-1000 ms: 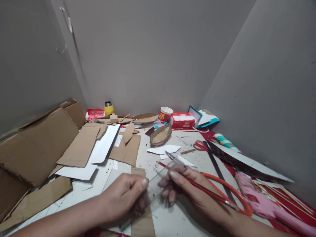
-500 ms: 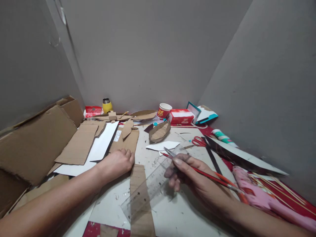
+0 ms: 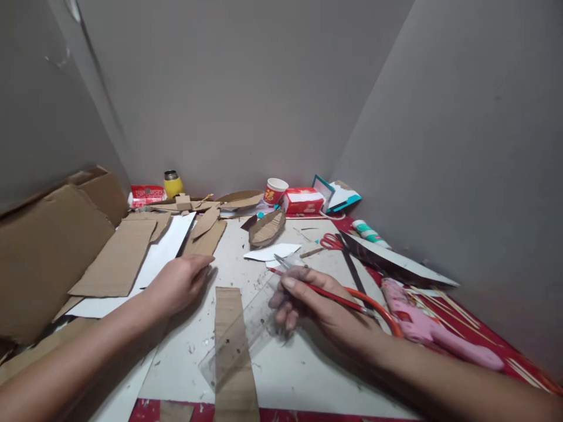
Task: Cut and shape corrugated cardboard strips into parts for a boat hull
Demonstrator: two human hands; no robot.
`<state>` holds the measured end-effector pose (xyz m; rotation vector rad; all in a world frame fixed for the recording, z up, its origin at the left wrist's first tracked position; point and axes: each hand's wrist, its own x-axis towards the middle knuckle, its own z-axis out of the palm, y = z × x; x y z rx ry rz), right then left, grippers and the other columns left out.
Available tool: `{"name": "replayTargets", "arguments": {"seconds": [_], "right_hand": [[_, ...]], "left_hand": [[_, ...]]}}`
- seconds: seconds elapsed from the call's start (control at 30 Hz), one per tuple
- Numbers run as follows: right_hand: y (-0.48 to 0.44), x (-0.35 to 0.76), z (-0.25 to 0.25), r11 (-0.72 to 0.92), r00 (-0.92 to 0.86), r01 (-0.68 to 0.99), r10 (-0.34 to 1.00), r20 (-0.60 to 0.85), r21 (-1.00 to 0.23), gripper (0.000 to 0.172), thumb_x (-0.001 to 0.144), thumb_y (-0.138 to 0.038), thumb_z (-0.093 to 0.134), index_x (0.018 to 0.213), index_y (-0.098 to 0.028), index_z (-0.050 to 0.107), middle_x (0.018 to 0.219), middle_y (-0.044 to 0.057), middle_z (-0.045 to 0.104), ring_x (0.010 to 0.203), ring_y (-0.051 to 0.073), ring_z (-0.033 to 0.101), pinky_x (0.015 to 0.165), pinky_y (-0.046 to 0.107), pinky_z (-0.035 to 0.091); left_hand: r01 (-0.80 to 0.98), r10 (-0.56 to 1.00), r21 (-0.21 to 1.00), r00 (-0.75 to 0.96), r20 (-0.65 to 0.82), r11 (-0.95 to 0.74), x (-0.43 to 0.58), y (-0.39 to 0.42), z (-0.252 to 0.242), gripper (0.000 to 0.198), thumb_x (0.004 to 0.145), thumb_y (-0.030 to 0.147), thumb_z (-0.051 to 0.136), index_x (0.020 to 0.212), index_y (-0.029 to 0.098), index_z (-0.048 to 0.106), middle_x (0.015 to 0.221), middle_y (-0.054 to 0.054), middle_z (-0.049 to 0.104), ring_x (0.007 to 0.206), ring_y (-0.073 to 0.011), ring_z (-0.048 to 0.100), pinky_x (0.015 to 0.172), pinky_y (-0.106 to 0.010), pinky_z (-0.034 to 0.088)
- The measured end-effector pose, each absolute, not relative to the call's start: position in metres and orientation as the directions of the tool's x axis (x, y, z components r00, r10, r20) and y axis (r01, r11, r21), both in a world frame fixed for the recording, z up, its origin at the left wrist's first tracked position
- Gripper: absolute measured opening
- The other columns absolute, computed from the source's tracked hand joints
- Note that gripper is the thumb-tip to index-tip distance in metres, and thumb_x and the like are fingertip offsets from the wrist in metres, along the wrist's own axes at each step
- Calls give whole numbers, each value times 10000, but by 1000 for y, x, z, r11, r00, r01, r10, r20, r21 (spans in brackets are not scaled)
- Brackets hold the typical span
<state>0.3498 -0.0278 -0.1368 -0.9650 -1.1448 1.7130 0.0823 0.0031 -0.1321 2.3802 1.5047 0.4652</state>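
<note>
Gripping three tools at once, the R hand is closed around a red pencil, orange-handled scissors and a clear ruler. Pencil tip + scissor blades point fwd-left, past the R thumb; the ruler slants down-left from under the R fingers, across the cardboard strip. Can't tell if its low end touches the strip or just hangs over it. Strip lies between the hands, on the white board.

L hand has its fingers curled, at the near side of a cardboard sheet; can't tell if it's pinching the sheet, only touching it or just above, b/c the fingertips are mostly hidden. A pointed cardboard piece lies just beyond the L fingers, on the sheet. White paper cutouts sit just beyond the R hand, w/ an oval cardboard tray farther fwd. A pink glue gun lies to the R hand's right.

For good handling, IMO: take the sheet w/ a flat L pinch at its edge, low and slow, so the pointed piece on top doesn't slide. Keep scissor tips turned away from the L wrist; R grip is crowded, so something could slip. Safer to park scissors + pencil right of the R hand, then press the ruler flat w/ spread fingers, thumb clear of its edge.
</note>
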Motion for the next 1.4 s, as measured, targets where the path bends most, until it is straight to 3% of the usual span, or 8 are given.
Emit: {"name": "replayTargets", "arguments": {"seconds": [0.17, 0.3, 0.47, 0.67, 0.87, 1.03, 1.23, 1.4], "right_hand": [[-35, 347, -138, -302, -462, -199, 868, -183, -932, 377, 757, -478, 750, 830, -161, 557, 708, 38, 724, 541, 134, 685, 474, 203, 532], [-41, 345, -137, -303, -535, -169, 827, -171, -938, 350, 799, -471, 715, 827, -162, 551, 697, 28, 714, 567, 132, 688, 515, 215, 546], [-34, 353, -136, -119, -497, -96, 866, -56, -988, 281, 905, -436, 601, 898, -156, 572, 786, 55, 709, 672, 142, 688, 617, 255, 564], [-27, 364, -135, 165, -463, 205, 885, 53, -965, 282, 944, -377, 533, 1156, -192, 527, 1089, 121, 667, 1018, 237, 660, 806, 367, 563], [-36, 363, -136, 87, -478, 305, 875, -73, -948, 361, 899, -362, 575, 1220, -213, 502, 1172, 141, 641, 1102, 269, 627, 816, 393, 560], [-47, 355, -128, 31, -485, 351, 861, -153, -936, 395, 845, -339, 643, 1197, -202, 528, 1144, 144, 649, 1078, 278, 627, 841, 419, 549], [-50, 337, -124, -153, -504, 170, 836, -219, -974, 427, 815, -355, 670, 1186, -197, 528, 1222, 163, 609, 1072, 269, 629, 778, 410, 580], [-50, 338, -125, -95, -510, 78, 851, -122, -992, 405, 847, -432, 645, 1156, -190, 546, 1097, 116, 664, 1001, 226, 653, 776, 348, 563]], "left_hand": [[548, 866, 801, 494, -77, -240, 118, -40, -128, 406, 948, 426, 457, 1230, 176, 605, 872, -54, 738, 689, -174, 653, 619, -276, 498], [209, 787, 978, 600, -144, 20, 140, -58, -119, 292, 889, 397, 587, 1064, 189, 691, 933, -52, 705, 817, -184, 616, 743, -285, 465], [123, 831, 971, 503, -238, 204, 137, -59, -117, 235, 855, 389, 643, 772, 169, 632, 670, 14, 618, 576, -96, 488, 553, -199, 366], [57, 875, 911, 258, -409, 409, 114, -68, -130, 323, 820, 479, 664, 792, 167, 583, 596, 27, 591, 455, -65, 422, 464, -186, 313], [12, 862, 877, 180, -474, 480, 102, -91, -136, 339, 740, 465, 733, 832, 170, 594, 603, 12, 646, 507, -110, 561, 501, -209, 416], [44, 873, 885, 151, -464, 463, 103, -97, -134, 333, 689, 421, 762, 761, 198, 527, 516, 70, 594, 402, -64, 465, 408, -165, 319], [71, 864, 889, 211, -457, 453, 105, -93, -137, 350, 710, 459, 740, 816, 191, 543, 555, 46, 638, 392, -61, 486, 396, -165, 338], [43, 875, 905, 240, -420, 422, 113, -94, -137, 396, 693, 482, 761, 820, 177, 543, 604, 9, 675, 440, -70, 542, 450, -176, 406]]}}
